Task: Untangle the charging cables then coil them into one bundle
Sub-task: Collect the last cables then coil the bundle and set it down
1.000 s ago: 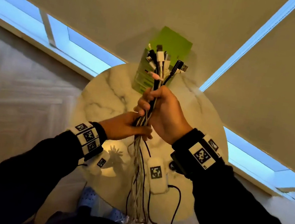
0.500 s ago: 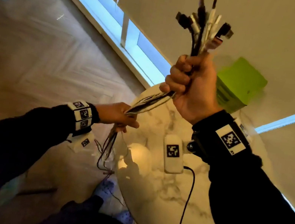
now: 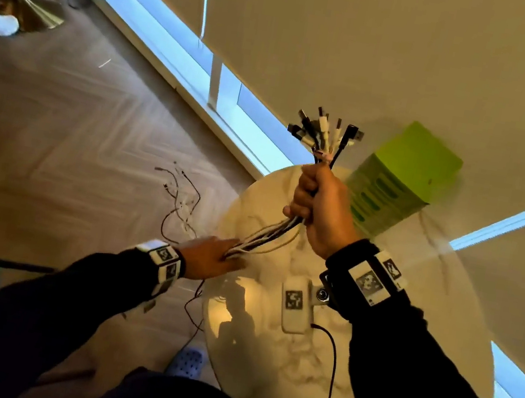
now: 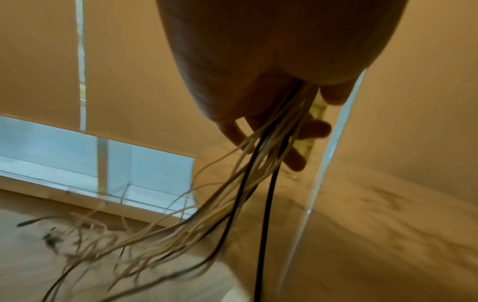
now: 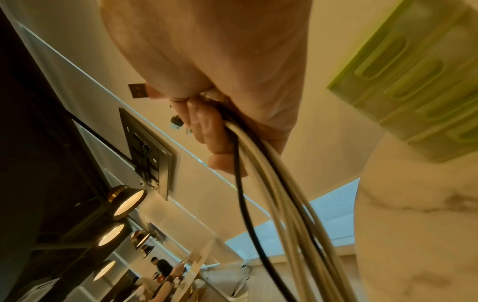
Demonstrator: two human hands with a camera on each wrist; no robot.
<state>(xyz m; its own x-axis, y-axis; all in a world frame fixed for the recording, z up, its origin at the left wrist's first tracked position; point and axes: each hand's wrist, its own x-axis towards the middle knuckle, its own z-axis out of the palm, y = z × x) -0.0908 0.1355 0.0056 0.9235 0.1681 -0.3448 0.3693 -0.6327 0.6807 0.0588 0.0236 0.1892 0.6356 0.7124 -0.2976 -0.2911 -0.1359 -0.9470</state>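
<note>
A bundle of white and black charging cables (image 3: pixel 269 234) stretches between my two hands above the table's left edge. My right hand (image 3: pixel 306 199) grips the bundle in a fist, and the plugs (image 3: pixel 326 133) fan out above it. In the right wrist view my right hand (image 5: pixel 214 130) has its fingers curled round the cables (image 5: pixel 271 183). My left hand (image 3: pixel 230 256) lies lower and to the left, fingers stretched out along the strands. In the left wrist view the cables (image 4: pixel 232 204) run between the spread fingers (image 4: pixel 297 163). The loose ends (image 3: pixel 181 199) trail over the wooden floor.
A round marble table (image 3: pixel 291 394) stands under my right arm, with a green box (image 3: pixel 402 184) at its far edge. On the table lies a white tagged device (image 3: pixel 294 305) with a black lead (image 3: pixel 332 367). A lamp base (image 3: pixel 32 11) stands far left and a blue slipper (image 3: pixel 188 362) is below.
My right hand has come down with the plug ends. My left hand's pinch has loosened into straight fingers along the strands, and the free ends now lie spread on the floor.
</note>
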